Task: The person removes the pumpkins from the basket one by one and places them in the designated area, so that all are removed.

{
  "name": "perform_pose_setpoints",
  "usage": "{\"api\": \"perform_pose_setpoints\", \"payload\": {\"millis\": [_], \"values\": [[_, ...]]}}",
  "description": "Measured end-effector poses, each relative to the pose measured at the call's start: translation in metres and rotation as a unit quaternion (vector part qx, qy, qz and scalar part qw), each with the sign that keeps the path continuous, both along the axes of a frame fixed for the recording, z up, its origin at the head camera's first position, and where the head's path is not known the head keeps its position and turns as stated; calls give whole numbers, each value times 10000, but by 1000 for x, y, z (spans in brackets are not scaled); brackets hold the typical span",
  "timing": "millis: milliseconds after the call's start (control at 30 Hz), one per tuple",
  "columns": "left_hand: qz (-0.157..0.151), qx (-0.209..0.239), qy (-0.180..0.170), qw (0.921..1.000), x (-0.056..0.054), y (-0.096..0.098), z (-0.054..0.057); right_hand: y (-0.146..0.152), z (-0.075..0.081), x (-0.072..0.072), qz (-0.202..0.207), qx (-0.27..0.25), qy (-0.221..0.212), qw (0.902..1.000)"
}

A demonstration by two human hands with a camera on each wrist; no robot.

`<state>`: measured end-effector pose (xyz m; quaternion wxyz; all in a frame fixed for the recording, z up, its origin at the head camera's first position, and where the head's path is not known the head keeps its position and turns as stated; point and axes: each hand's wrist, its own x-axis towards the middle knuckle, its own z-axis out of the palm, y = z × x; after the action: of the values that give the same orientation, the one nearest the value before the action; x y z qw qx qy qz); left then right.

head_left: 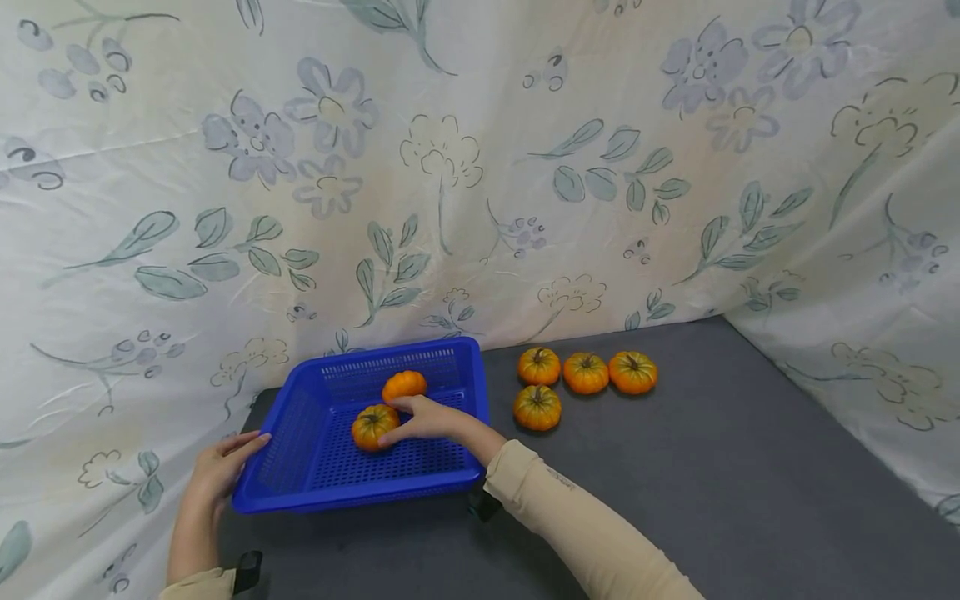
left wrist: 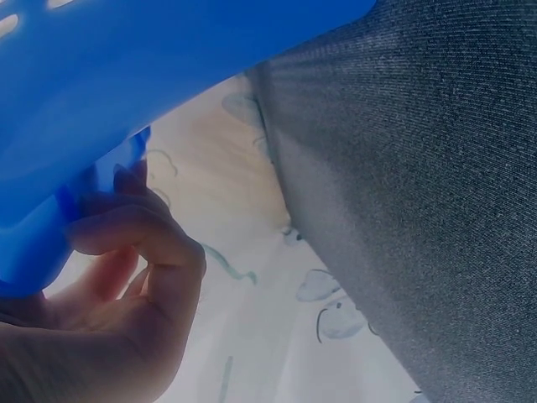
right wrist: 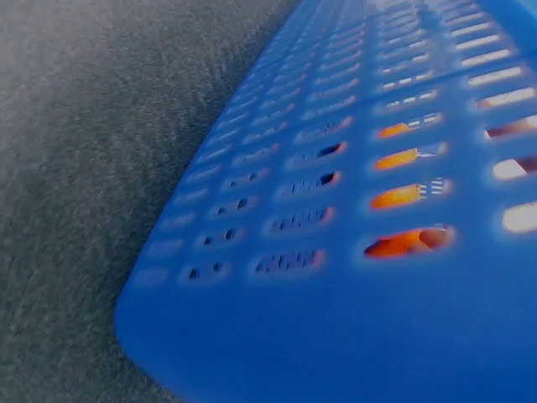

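1. Wears, nearest at the lower left, a beige cloth sleeve (head_left: 198, 587) with a black wristband (head_left: 248, 572) beside it; has the other beige sleeve (head_left: 592, 525) reaching in from the lower right.
2. Grips the left rim of a blue, rectangular, slotted plastic basket (head_left: 352, 495) with the left hand (head_left: 215, 469), fingers bent against the blue plastic in the left wrist view.
3. Keeps the basket upright on a dark grey, cloth-textured counter (head_left: 712, 475).
4. Crosses the basket's right rim with the right hand (head_left: 426, 418), grip clamped, thumb and fingers curved round the right side of a ribbed orange pumpkin with a greenish top (head_left: 369, 428), near the middle of the basket.
5. Has a plainer orange pumpkin (head_left: 403, 385) just behind, inside the basket; cannot tell whether fingertips touch it too.
6. Shows orange through the basket's slots in the right wrist view.
7. Has, right of the basket on the counter, a single greenish-orange pumpkin (head_left: 537, 408), then a row of three similar pumpkins (head_left: 586, 373) close behind.
8. Ends, farthest off, at pale fabric printed with flowers and leaves (head_left: 465, 192).
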<state>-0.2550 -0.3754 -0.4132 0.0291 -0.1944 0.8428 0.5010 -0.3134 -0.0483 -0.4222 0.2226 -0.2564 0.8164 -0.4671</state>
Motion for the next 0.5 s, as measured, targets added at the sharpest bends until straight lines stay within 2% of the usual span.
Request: {"api": "perform_pose_setpoints", "payload": {"millis": [200, 500], "values": [[-32, -6, -6, 10000, 1, 0, 0, -7, 0, -3, 106, 280, 43, 9995], [-106, -53, 20, 9999, 0, 0, -1, -18, -2, -5, 582, 456, 5, 9973]]}}
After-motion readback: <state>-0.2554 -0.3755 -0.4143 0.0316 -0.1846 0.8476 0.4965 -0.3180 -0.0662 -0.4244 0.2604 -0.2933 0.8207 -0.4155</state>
